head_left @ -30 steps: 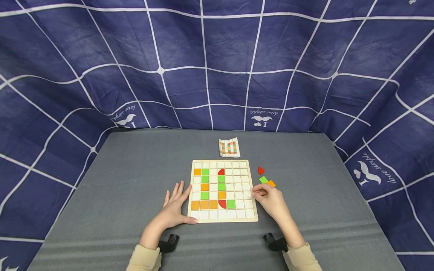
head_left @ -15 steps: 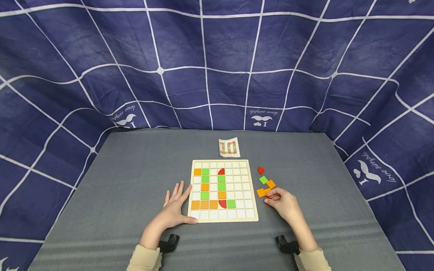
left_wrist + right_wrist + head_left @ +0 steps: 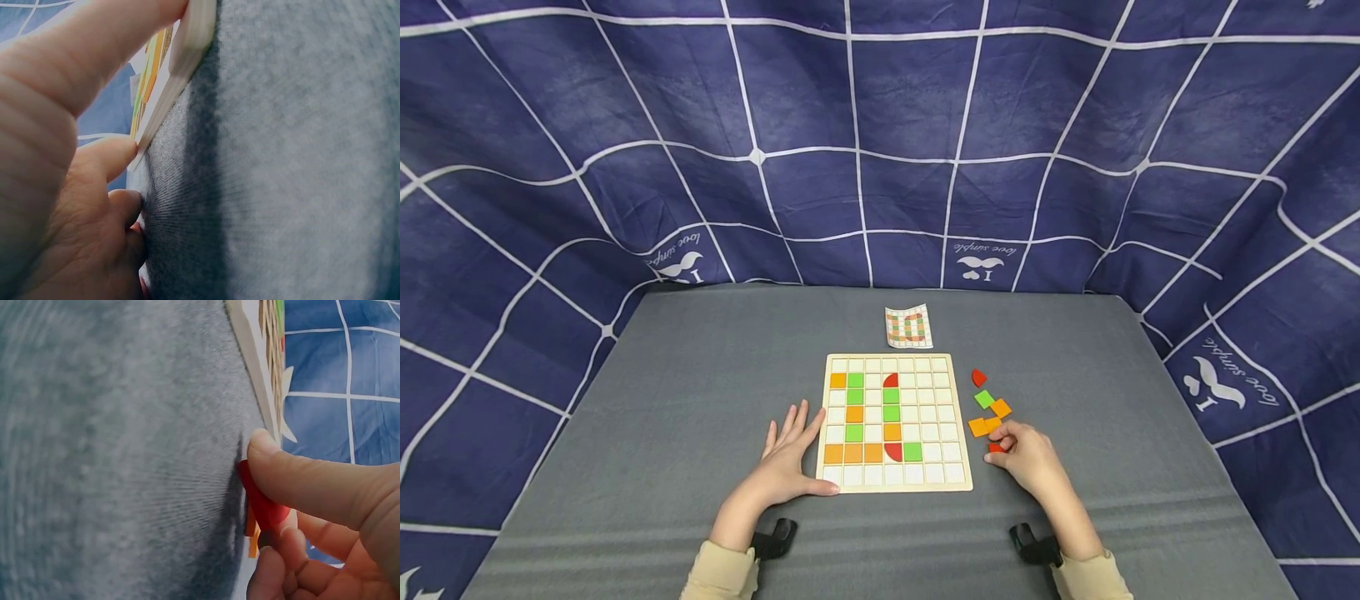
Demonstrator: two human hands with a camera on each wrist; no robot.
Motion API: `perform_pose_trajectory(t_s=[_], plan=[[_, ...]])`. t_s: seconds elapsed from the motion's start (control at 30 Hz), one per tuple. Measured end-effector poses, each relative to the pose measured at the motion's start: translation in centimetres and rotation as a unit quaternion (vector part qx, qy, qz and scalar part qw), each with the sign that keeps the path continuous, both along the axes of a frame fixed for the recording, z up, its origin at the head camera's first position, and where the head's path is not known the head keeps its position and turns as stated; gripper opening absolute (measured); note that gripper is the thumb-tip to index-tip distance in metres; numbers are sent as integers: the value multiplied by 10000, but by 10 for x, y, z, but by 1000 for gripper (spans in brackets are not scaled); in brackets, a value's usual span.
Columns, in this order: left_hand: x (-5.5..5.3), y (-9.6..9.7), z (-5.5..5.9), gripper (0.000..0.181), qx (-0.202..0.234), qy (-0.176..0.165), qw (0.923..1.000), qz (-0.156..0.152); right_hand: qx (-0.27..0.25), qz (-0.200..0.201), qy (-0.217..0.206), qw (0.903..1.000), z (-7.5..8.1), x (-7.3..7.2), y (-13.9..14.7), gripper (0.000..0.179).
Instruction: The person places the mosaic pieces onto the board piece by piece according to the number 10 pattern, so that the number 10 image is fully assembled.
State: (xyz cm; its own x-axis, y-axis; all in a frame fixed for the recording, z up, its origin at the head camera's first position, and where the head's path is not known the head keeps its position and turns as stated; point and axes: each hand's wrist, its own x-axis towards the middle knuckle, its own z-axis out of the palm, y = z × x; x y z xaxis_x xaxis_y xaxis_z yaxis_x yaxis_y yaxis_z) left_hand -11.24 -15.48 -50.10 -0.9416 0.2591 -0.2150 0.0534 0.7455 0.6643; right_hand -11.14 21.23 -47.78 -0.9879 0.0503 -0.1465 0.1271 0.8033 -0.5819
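Note:
A square wooden grid board lies on the grey table, with orange and green square tiles and two red quarter-circle tiles in some cells. My left hand is spread flat at its left side, thumb at the lower left corner and index finger touching the left edge. To the right of the board, my right hand pinches a red tile between thumb and fingers, its shape partly hidden. Just beyond those fingertips lie two orange tiles, a third orange tile, a green tile and a red quarter-circle tile.
A small paper card printed with a coloured grid lies behind the board. Blue curtain with white lines hangs around the back and sides of the table.
My right hand has moved right and toward me from the board's right edge, uncovering the orange tiles, and now pinches a red tile. The left hand stays in place.

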Motion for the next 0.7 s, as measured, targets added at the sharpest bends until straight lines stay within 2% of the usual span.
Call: perform_pose_trajectory(t_s=[0.23, 0.47, 0.7], plan=[[0, 0, 1, 125, 78, 23, 10000, -18, -333, 68, -150, 9993, 4, 3, -5, 15], [1, -1, 0, 126, 100, 28, 9999, -11, -816, -68, 109, 9966, 5, -1, -19, 15], [1, 0, 0, 126, 46, 54, 10000, -20, -1367, 88, 71, 9905, 0, -6, -41, 8]])
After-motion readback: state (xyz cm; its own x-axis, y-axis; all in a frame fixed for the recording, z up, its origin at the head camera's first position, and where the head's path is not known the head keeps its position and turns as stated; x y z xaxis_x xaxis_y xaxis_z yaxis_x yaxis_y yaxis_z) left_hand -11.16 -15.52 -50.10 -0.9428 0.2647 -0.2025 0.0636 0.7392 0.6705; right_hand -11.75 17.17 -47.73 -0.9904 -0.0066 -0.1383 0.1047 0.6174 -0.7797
